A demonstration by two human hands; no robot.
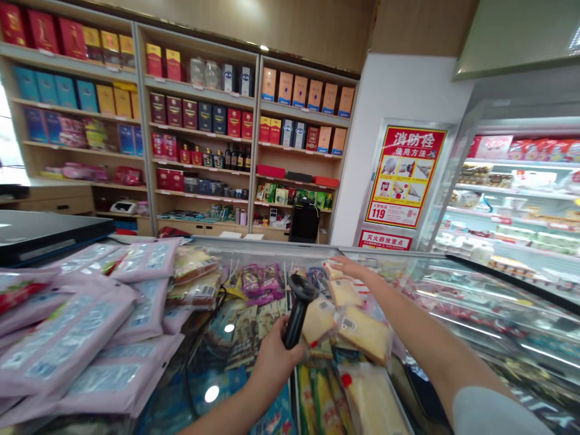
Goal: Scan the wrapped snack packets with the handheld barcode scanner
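Observation:
My left hand [274, 356] grips the handle of a black handheld barcode scanner [296, 311], its head tilted up and away from me. My right hand [347, 267] reaches across the counter and closes over the top of a bunch of plastic-wrapped bread packs [344, 314], with a white barcode label on several of them. A black cable [193, 356] curves down across the glass counter top [217, 368]. More wrapped goods lie below the scanner, with yellow packets [315, 396] close to my left wrist.
A large pile of pink-wrapped flat packs [77, 326] fills the counter's left side. A black flat device [49, 235] lies behind it. Wooden shelves [199, 121] of boxed goods and bottles stand ahead. A lit refrigerated display [516, 205] and a red-and-yellow fire-safety poster [405, 175] stand right.

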